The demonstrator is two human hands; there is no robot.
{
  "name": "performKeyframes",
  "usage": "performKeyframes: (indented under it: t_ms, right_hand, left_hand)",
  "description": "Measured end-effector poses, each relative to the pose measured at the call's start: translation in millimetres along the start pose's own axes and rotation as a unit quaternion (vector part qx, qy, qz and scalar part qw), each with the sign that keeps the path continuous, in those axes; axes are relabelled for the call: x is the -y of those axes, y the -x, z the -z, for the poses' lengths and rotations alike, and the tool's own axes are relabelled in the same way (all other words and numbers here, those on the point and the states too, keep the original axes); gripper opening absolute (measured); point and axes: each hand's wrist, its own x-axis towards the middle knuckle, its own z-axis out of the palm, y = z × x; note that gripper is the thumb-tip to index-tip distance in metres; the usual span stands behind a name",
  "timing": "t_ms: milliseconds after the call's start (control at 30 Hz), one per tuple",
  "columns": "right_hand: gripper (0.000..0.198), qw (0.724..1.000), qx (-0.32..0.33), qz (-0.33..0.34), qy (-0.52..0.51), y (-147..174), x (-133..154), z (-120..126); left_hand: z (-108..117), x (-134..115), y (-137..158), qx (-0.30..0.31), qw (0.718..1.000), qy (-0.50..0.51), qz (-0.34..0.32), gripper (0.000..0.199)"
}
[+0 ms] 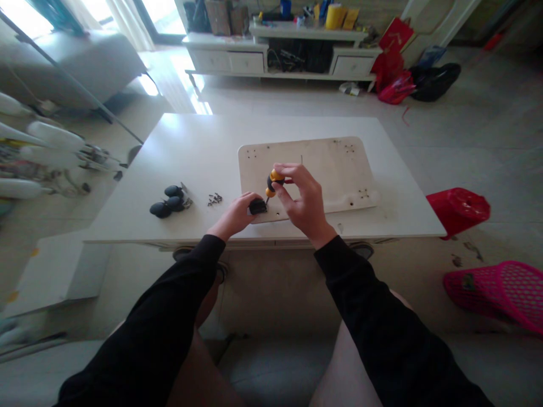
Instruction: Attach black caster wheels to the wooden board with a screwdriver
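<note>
My right hand grips a yellow-and-black screwdriver, its shaft pointing down at the near left corner of a beige board. At that corner my left hand is closed on a black caster wheel, holding it against the board. The screwdriver's tip is close beside the caster; whether it sits in a screw is too small to tell. Groups of small holes show at the board's other corners. To the left of my left hand lies a small pile of screws, and farther left several black casters are clustered.
The board lies on a white table, whose near edge is just before my knees. Right of the table are a red bucket and a pink mesh basket. A white cabinet stands across the room.
</note>
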Motion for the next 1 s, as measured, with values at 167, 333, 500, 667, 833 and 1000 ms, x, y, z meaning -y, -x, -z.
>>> performKeyframes:
  t_ms: [167, 333, 500, 667, 833, 1000]
  right_hand:
    - [0.02, 1.0, 0.012, -0.02, -0.007, 1, -2, 0]
    - [0.02, 1.0, 0.018, -0.019, -0.004, 0, 0, 2]
    - [0.018, 1.0, 0.01, 0.001, -0.003, -2, 3, 1]
    - [0.01, 0.999, -0.017, -0.039, 0.017, -2, -1, -2]
    - [0.008, 0.999, -0.013, -0.039, 0.009, -5, 2, -2]
    - [0.009, 1.0, 0.013, -0.006, -0.006, -8, 7, -2]
  left_hand:
    - [-1, -4, 0, -0.007, 1.0, -0.014, 0.011, 0.04]
    - [1, -3, 1, -0.01, 1.0, -0.012, 0.013, 0.045]
    - [7, 2, 2, 0.0, 1.0, 0.028, 0.014, 0.046]
    - [13, 3, 2, 0.009, 0.999, 0.026, 0.021, 0.049]
    - [17, -1, 2, 0.005, 1.0, 0.009, 0.021, 0.047]
    - [20, -4, 3, -0.019, 1.0, -0.013, 0.018, 0.052]
